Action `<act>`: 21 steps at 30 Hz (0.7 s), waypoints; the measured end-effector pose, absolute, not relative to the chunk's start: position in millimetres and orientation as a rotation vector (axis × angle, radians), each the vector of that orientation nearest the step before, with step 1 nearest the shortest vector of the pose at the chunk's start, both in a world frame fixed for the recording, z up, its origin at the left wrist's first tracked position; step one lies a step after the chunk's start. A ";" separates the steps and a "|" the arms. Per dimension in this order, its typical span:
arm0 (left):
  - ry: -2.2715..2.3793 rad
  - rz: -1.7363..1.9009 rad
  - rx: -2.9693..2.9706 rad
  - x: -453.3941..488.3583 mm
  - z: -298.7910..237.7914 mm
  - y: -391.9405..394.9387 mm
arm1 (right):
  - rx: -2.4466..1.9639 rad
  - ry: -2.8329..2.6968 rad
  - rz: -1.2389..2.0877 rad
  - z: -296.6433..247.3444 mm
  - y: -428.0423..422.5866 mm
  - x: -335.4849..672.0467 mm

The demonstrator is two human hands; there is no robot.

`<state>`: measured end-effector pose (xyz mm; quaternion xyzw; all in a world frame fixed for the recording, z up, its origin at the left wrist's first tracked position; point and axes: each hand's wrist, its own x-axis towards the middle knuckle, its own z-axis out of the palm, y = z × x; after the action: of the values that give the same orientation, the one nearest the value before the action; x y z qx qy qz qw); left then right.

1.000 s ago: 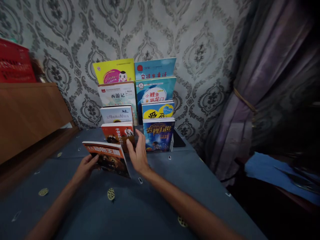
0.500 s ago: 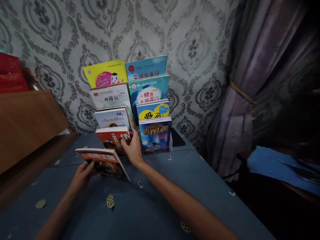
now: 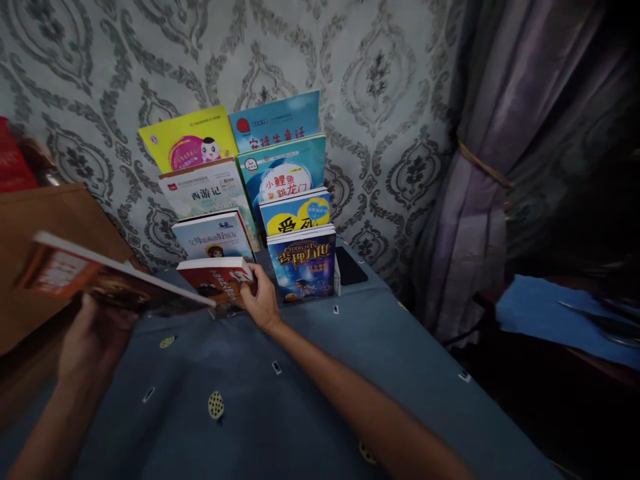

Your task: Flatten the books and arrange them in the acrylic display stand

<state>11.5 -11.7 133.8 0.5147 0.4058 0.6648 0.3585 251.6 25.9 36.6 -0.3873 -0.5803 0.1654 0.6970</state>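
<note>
My left hand [image 3: 93,340] grips an orange-covered book [image 3: 100,277] from below and holds it nearly flat, up at the left of the view. My right hand [image 3: 260,300] reaches forward, and its fingers close on the right edge of a red book [image 3: 215,280]. That red book stands front left in a tiered rack of books [image 3: 240,200]. A dark blue fantasy book [image 3: 301,261] stands front right, just right of my right hand. Behind them rise several more covers in white, yellow and light blue.
The rack stands on a blue cloth [image 3: 300,387] against a patterned wall. A wooden cabinet [image 3: 45,233] is at the left. A dark flat device [image 3: 350,267] lies right of the rack. A purple curtain [image 3: 480,167] hangs at the right, above a blue surface [image 3: 550,320].
My left hand has lifted the orange book up and to the left, away from the rack. My right hand has moved forward and closed on the red front book.
</note>
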 end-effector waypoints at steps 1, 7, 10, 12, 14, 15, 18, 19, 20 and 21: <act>0.969 1.815 1.308 17.6 147.3 -11.4 | -0.868 -1.292 0.336 32.5 25.8 250.2; 0.554 1.955 1.525 52.8 206.3 3.1 | -0.936 -1.323 0.206 14.9 23.2 244.5; 0.474 1.883 1.607 64.8 216.7 15.5 | -0.938 -1.351 0.205 13.9 20.7 246.8; 0.488 1.837 1.614 71.4 217.8 24.4 | -0.927 -1.354 0.200 14.1 19.9 248.9; 0.519 1.782 1.593 77.0 215.4 33.0 | -0.931 -1.353 0.193 13.7 20.0 250.4; 0.530 1.748 1.587 79.5 213.3 37.2 | -0.936 -1.353 0.190 13.2 20.2 250.8; 0.534 1.635 1.592 86.2 205.3 48.8 | -0.938 -1.351 0.186 11.3 21.1 251.3; 0.540 1.598 1.591 88.3 202.5 52.3 | -0.934 -1.347 0.185 10.8 21.3 251.4; 0.553 1.559 1.588 90.3 199.8 55.6 | -0.930 -1.344 0.186 10.4 21.4 251.4; 0.571 1.515 1.582 92.3 197.4 58.7 | -0.927 -1.342 0.187 10.2 21.4 251.5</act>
<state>92.3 58.7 197.4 0.6327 0.2282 0.6059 0.4249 251.5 21.4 10.2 -0.4132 -0.5980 0.0834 0.6817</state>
